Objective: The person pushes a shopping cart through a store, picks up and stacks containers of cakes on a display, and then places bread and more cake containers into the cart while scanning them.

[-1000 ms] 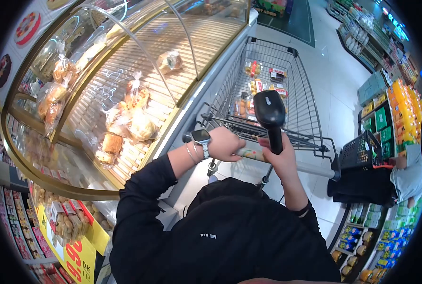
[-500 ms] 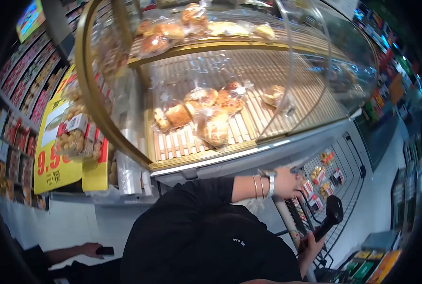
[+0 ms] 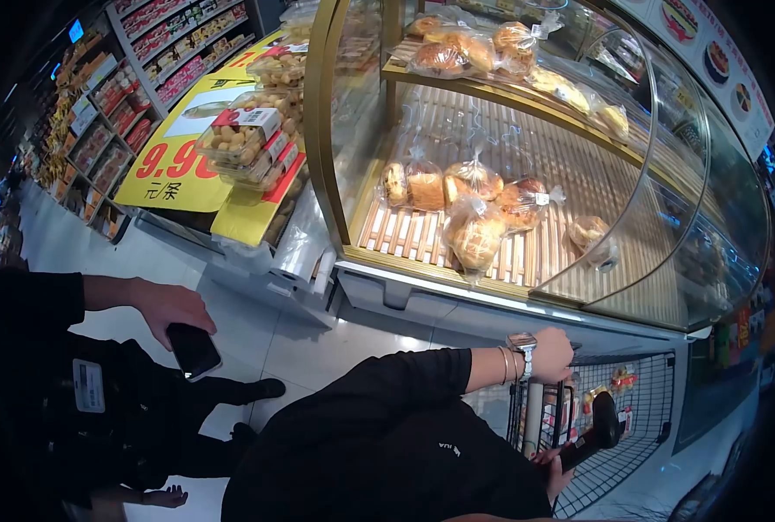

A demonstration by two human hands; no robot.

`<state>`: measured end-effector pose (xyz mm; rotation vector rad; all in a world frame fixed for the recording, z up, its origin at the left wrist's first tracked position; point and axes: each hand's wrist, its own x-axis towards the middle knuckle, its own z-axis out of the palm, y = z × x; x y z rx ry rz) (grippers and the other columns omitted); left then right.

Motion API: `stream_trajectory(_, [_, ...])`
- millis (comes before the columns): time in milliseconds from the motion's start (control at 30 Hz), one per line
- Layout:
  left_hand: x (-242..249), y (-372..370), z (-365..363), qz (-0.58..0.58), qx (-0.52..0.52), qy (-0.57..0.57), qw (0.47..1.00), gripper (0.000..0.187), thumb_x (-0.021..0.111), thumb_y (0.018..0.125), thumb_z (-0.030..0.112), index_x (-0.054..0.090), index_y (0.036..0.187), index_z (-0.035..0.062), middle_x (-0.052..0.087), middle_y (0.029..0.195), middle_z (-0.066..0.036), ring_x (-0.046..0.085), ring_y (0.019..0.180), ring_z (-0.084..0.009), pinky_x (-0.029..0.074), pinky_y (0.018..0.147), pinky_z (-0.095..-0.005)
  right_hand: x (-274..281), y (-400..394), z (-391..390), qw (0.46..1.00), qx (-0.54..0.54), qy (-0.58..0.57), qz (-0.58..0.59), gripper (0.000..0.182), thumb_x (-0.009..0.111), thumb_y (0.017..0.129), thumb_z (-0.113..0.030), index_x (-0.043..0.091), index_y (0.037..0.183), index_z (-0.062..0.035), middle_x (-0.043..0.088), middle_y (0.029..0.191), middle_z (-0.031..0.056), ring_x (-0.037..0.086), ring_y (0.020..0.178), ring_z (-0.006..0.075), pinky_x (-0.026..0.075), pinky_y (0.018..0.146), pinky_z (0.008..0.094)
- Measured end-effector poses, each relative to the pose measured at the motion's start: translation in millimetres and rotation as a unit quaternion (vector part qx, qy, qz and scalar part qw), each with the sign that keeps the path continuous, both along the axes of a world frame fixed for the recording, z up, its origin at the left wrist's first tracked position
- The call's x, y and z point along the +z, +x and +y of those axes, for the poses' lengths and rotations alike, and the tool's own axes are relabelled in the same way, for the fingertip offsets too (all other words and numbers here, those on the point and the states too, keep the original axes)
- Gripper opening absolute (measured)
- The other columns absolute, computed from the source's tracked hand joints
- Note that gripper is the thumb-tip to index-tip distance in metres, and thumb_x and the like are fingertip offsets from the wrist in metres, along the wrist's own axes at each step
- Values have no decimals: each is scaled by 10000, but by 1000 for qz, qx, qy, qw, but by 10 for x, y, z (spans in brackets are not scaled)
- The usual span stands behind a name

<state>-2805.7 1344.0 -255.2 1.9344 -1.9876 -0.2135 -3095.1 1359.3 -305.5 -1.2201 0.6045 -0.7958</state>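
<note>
My left hand, with a watch and bracelets at the wrist, is closed at the far end of the shopping cart's handle; its fingertips are hidden. Farther down, my right hand has its fingers wrapped around a black handheld object with a rounded head. That object slants over the wire cart, partly covering the view into it. Inside the cart lie several packaged items with red and yellow wrapping.
A curved glass bread case with bagged loaves stands ahead. To its left, boxed snacks sit on a yellow price sign. At the left, another person's hand holds a phone.
The view has swung right and tilted, showing more of the other person at left, now nearer with the phone. My hands stay at the cart, the black object still in the right.
</note>
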Motion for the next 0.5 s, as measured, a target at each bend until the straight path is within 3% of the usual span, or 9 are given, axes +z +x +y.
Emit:
stream_trajectory(133, [-67,-8,-39,15,5,-12,1000,384,559,764,412,660,618,71,606,602,-77,569,719,-261,459,616,-381,224,165,163,998,-23,45,-34,469,546,847,-109,346,1253,18,485,664,90,514,595,195,470,568,345])
stream_trajectory(167, [24,-15,-15,15,11,28,999,333,561,775,386,664,709,76,616,669,-77,568,751,-259,463,650,-385,375,248,204,995,-52,86,-19,472,609,795,-148,382,1156,55,476,651,94,514,603,184,464,615,338])
stream_trajectory(200, [35,-4,-2,14,3,28,1000,333,561,775,386,664,709,76,616,669,-77,568,751,-259,463,650,-385,379,261,191,994,-60,86,-21,472,609,795,-148,382,1156,55,476,651,94,514,603,184,464,615,338])
stream_trajectory(267, [24,-10,28,100,26,-62,993,281,568,787,339,637,864,78,615,823,-78,559,817,-250,460,694,-383,343,234,196,993,-51,101,-44,440,596,801,-131,391,1145,50,474,654,97,515,600,194,461,604,333])
stream_trajectory(300, [37,22,20,117,10,-51,992,298,574,798,297,576,1001,79,570,989,-76,541,912,-246,450,767,-377,345,239,208,993,-46,96,-48,418,584,807,-121,399,1141,47,472,654,99,516,600,201,456,596,328])
stream_trajectory(367, [19,105,-60,145,-5,-133,980,404,576,805,283,514,1157,93,485,1195,-114,443,1145,-284,357,957,-394,384,264,263,992,-57,105,-38,417,594,795,-107,392,1130,37,491,663,97,530,599,197,460,607,316])
stream_trajectory(433, [144,243,-302,14,35,-138,990,523,570,807,288,429,1281,115,351,1364,-137,281,1281,-370,231,1042,-499,440,289,283,992,-64,108,-23,413,598,784,-93,385,1116,29,504,669,91,537,599,188,463,617,309])
stream_trajectory(500, [361,435,-655,-68,42,-203,976,576,589,788,299,411,1312,136,277,1419,-150,192,1328,-375,155,1066,-539,524,333,328,991,-78,111,-3,403,595,776,-80,381,1102,22,514,689,84,541,604,172,464,621,299])
